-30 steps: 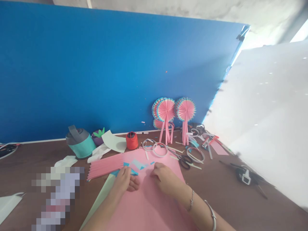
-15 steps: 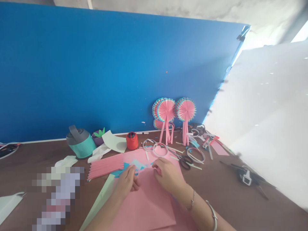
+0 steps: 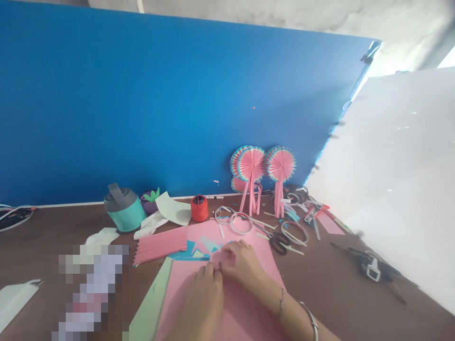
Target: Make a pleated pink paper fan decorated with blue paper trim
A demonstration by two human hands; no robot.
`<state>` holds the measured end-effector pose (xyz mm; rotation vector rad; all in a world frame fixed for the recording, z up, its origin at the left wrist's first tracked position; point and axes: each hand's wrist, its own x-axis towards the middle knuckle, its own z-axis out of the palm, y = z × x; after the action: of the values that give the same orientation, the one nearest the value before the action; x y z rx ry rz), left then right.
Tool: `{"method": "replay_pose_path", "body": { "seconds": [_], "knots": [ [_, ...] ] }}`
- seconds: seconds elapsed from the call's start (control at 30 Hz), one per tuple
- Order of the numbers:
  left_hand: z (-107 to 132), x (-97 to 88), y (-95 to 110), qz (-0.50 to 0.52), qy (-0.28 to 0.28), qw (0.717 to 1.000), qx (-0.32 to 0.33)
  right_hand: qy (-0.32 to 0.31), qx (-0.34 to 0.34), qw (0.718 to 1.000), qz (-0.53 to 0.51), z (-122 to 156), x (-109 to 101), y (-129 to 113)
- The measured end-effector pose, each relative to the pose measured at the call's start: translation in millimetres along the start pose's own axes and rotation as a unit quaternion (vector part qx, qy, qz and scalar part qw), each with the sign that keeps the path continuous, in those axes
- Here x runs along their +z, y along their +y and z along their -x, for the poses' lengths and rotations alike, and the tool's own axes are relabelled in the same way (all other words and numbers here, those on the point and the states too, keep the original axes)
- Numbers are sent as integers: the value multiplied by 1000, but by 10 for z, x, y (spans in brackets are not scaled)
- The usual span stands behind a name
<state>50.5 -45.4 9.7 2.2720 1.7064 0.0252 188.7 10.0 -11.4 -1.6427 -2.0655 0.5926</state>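
Note:
A pink sheet of paper [image 3: 177, 289] lies under both my hands. My left hand [image 3: 206, 289] rests palm down on it, its fingers laid on the sheet close to its upper edge. With curled fingers my right hand [image 3: 243, 263] pinches pink paper beside the left fingertips; its palm faces left and its thumb is partly hidden. Blue paper scraps [image 3: 192, 251] lie just beyond the hands. A pleated pink paper strip [image 3: 159, 245] is to their upper left, and a pale green sheet [image 3: 149, 293] sticks out beneath the pink one.
Pleated paper fans [image 3: 251, 163] lean on the blue board [image 3: 142, 94]. Scissors [image 3: 279, 244], tape rolls [image 3: 241, 223] and paper strips lie to the right. A red spool [image 3: 199, 208] and a teal container [image 3: 124, 210] stand behind. A glue gun [image 3: 371, 270] lies far right.
My left hand has moved right and nearer to me, flattening onto the pink sheet. My right hand has shifted slightly left, so the fingertips now meet. The view has turned a little left.

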Motion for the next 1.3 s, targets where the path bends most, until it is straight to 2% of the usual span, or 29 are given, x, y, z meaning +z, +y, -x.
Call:
{"method": "replay_pose_path", "body": {
  "seconds": [0.17, 0.3, 0.4, 0.67, 1.0, 1.3],
  "knots": [
    [-4, 332, 36, -89, 100, 991, -8, 10, -30, 999, -43, 9, 8, -36],
    [-28, 556, -4, -135, 179, 974, 19, -28, -25, 999, -36, -45, -57, -137],
    [-42, 640, -11, -145, 199, 969, 14, -55, -11, 998, 1, -148, -33, -222],
    [-55, 691, -13, -125, 230, 965, 30, -71, 5, 997, 20, -277, 83, -316],
    [-36, 684, -35, -130, 242, 961, 43, -26, 7, 1000, -14, -144, 86, -193],
    [-51, 700, -81, -124, 248, 961, 14, 12, -23, 999, -39, -115, 184, -172]
  ]
}}
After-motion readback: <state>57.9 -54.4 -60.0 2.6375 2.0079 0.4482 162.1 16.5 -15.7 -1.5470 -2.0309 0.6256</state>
